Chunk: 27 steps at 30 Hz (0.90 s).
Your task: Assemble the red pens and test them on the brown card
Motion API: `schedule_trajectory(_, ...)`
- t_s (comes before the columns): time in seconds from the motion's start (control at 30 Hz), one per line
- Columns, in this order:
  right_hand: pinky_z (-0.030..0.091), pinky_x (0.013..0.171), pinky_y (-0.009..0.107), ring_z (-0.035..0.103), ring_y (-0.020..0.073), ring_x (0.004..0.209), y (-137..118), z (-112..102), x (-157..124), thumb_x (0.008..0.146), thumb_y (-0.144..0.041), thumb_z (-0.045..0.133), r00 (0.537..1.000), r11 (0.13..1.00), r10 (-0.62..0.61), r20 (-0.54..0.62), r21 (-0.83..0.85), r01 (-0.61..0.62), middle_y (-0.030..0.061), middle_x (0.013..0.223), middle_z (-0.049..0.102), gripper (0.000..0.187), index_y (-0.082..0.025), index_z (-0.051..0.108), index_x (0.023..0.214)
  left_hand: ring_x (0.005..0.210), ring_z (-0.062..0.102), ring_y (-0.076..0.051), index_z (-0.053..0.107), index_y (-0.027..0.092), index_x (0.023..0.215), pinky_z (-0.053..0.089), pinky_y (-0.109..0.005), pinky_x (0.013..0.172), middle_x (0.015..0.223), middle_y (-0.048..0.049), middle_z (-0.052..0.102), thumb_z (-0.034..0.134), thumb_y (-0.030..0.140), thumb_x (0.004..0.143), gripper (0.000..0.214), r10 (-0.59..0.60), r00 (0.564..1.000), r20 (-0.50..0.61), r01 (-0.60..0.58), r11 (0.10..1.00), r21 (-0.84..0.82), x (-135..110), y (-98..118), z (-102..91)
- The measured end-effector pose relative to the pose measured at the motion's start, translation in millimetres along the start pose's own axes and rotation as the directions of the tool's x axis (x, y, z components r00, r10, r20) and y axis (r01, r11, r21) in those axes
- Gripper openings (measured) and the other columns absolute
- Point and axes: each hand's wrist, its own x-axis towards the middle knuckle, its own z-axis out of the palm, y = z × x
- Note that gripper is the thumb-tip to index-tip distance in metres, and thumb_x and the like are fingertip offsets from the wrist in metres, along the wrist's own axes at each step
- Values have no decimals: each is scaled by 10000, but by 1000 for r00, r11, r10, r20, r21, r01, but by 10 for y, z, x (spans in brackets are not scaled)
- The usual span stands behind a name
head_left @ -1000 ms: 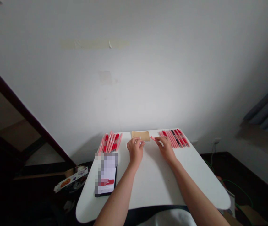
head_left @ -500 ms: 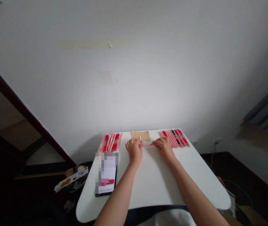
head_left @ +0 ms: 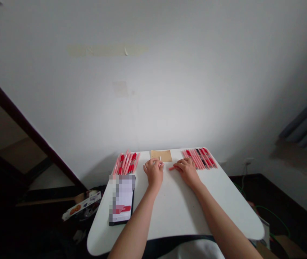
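My left hand (head_left: 154, 173) is above the middle of the table, its fingers closed on a small pink-and-white pen piece (head_left: 162, 164) that is mostly hidden. Facing it across a small gap, my right hand (head_left: 188, 171) pinches a pink pen piece (head_left: 171, 168), whose short end sticks out towards the left. The rest of that piece is under my fingers. Beyond my left hand lies a pile of pink and red pens (head_left: 126, 163). A row of pink, red and black pens (head_left: 203, 158) lies next to my right hand, partly behind it.
At the far edge of the white table (head_left: 177, 216) lies a tan paper square (head_left: 165, 155). A phone or tablet (head_left: 125, 198), partly blurred out, rests left of my left forearm. The wall (head_left: 169, 90) rises behind the table, and a box (head_left: 84, 205) is on the left below it.
Both hands stay almost in place. The pink piece in my right hand has tilted slightly, and the fingers of both hands have shifted a little.
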Motion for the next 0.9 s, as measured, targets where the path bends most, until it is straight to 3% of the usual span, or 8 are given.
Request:
schedule_trajectory(0.37, 368, 900, 489, 459, 279, 1029, 54, 17, -7, 894, -279, 544, 1000, 1000, -17, 14, -11, 17, 58, 1024, 676, 221, -348, 709, 1023, 1097, 492, -240, 678, 236, 862, 319, -464, 992, 1092, -63, 613, 602, 236, 813, 91, 8, 1000, -5, -8, 1000, 24, 3, -22, 22)
schedule_trajectory(0.67, 327, 990, 524, 458, 274, 1077, 48, -29, -14, 795, -173, 602, 996, 999, -35, 82, 41, 32, 42, 1083, 672, 330, -317, 691, 1079, 1096, 490, -248, 681, 232, 855, 326, -481, 991, 1089, -67, 618, 604, 222, 805, 92, -14, 1000, 5, 14, 999, 41, -6, 6, 15)
schedule_trajectory(0.9, 289, 1030, 526, 472, 267, 1071, 30, -25, -8, 794, -167, 604, 996, 999, -28, 84, 38, 25, 37, 1068, 681, 320, -314, 696, 1063, 1126, 464, -276, 687, 246, 857, 302, -543, 1010, 1093, -76, 601, 643, 230, 768, 101, 5, 999, 36, -8, 996, 88, -40, -7, 50)
